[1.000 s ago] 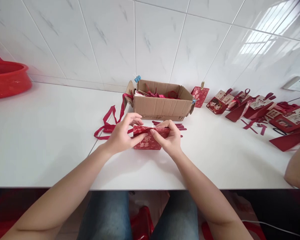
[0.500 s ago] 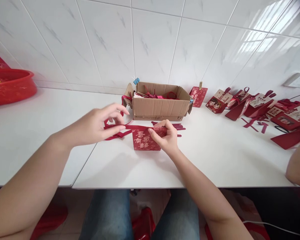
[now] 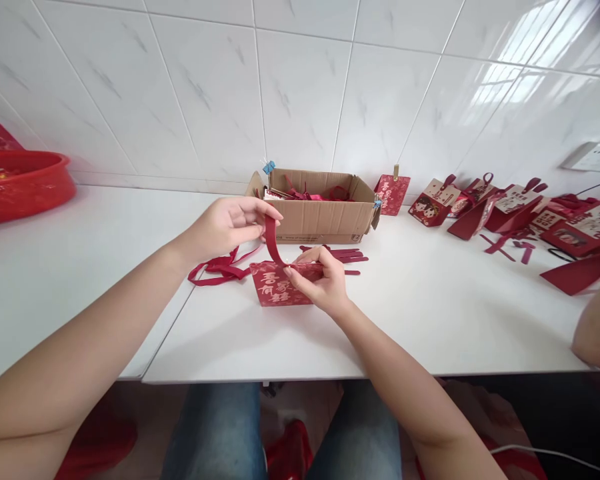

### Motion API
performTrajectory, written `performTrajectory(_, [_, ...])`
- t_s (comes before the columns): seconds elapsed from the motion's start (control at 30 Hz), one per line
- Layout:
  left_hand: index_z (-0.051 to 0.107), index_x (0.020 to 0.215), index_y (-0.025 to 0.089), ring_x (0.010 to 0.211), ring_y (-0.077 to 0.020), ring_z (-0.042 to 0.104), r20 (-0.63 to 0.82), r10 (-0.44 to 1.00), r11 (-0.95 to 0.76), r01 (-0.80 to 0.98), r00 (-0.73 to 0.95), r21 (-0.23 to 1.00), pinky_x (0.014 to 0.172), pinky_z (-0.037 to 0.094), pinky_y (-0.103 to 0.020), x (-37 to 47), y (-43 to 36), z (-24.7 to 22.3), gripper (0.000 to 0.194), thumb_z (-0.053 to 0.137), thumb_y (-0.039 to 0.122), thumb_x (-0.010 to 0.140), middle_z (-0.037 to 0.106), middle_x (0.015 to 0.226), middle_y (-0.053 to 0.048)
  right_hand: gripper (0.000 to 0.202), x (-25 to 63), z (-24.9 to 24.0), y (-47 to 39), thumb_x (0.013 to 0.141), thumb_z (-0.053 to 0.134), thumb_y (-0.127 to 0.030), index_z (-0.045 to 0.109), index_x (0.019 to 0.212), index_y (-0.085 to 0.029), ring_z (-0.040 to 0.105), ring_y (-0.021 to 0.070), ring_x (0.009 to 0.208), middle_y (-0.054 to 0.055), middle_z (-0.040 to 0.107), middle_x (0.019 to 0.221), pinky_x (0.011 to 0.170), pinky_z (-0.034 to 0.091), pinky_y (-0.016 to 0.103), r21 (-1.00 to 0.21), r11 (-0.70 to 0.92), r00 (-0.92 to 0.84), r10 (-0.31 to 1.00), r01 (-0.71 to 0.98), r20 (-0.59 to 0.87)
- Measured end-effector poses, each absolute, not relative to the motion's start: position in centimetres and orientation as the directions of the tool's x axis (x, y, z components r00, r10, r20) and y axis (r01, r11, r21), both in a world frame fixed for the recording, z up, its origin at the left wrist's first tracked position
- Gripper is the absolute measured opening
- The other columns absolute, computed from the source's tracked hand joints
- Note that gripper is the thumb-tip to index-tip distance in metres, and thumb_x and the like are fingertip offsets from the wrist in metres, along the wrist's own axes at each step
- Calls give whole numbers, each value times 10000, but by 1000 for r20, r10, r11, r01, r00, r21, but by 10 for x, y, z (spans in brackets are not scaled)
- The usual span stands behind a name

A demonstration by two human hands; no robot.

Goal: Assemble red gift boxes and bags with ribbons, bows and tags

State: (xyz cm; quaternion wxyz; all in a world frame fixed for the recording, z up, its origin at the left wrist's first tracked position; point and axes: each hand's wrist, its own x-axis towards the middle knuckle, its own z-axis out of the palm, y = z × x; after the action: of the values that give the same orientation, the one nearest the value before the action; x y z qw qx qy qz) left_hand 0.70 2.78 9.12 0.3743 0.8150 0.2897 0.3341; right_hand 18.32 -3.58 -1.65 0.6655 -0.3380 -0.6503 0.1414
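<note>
A dark red ribbon (image 3: 273,247) rises in a curve from the top edge of a red gift box (image 3: 280,293) with pale printed characters. My left hand (image 3: 240,223) pinches the upper part of that ribbon, raised in front of the carton. At the top edge of the gift box, my right hand (image 3: 325,280) grips it between thumb and fingers, where the ribbon meets it. Its fingertips partly cover that spot. Loose red ribbon (image 3: 220,270) lies in loops on the table to the left of the box.
Behind my hands stands an open cardboard carton (image 3: 315,220) holding ribbons. Short ribbon strips (image 3: 347,255) lie before it. A red box with a clip (image 3: 393,193) leans on the wall. Finished-looking gift boxes (image 3: 435,202) crowd the right; a red basin (image 3: 25,190) sits left. Another person's arm (image 3: 597,327) shows.
My left hand has moved right and up, bending the ribbon from a nearly level stretch into an upright curve. My right hand still grips the box, which has shifted slightly left.
</note>
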Motion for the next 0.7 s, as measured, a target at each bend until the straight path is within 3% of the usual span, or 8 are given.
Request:
performTrajectory(0.13, [673, 918, 155, 866, -165, 654, 338, 680, -600, 229, 650, 767, 812, 538, -310, 11, 35, 76, 167, 636, 199, 761, 692, 953, -63, 211, 184, -17, -38, 763, 702, -258, 496, 743, -219, 599, 141, 637, -7, 610, 683, 609, 493, 285, -627, 735, 100, 626, 257, 774])
performTrajectory(0.3, [749, 871, 204, 976, -192, 635, 388, 669, -678, 307, 634, 668, 845, 534, -318, 16, 34, 72, 160, 623, 222, 775, 628, 1171, -70, 201, 185, -19, -38, 775, 685, -285, 497, 744, -220, 604, 144, 638, -4, 621, 682, 600, 496, 285, -653, 700, 118, 651, 290, 750])
performTrajectory(0.5, [743, 982, 197, 908, -208, 677, 183, 757, -473, 332, 628, 816, 792, 563, -305, 26, 17, 81, 239, 643, 284, 784, 740, 948, -56, 194, 184, -17, -34, 786, 674, -282, 497, 739, -219, 603, 140, 640, -2, 621, 685, 606, 502, 281, -624, 717, 131, 618, 312, 775])
performTrajectory(0.7, [730, 874, 170, 735, -197, 681, 171, 769, -424, 291, 616, 858, 589, 563, -262, 26, 9, 76, 209, 654, 340, 779, 738, 822, -64, 180, 185, -16, -34, 789, 671, -284, 504, 763, -221, 609, 146, 651, 2, 632, 694, 613, 508, 284, -602, 719, 134, 597, 349, 791])
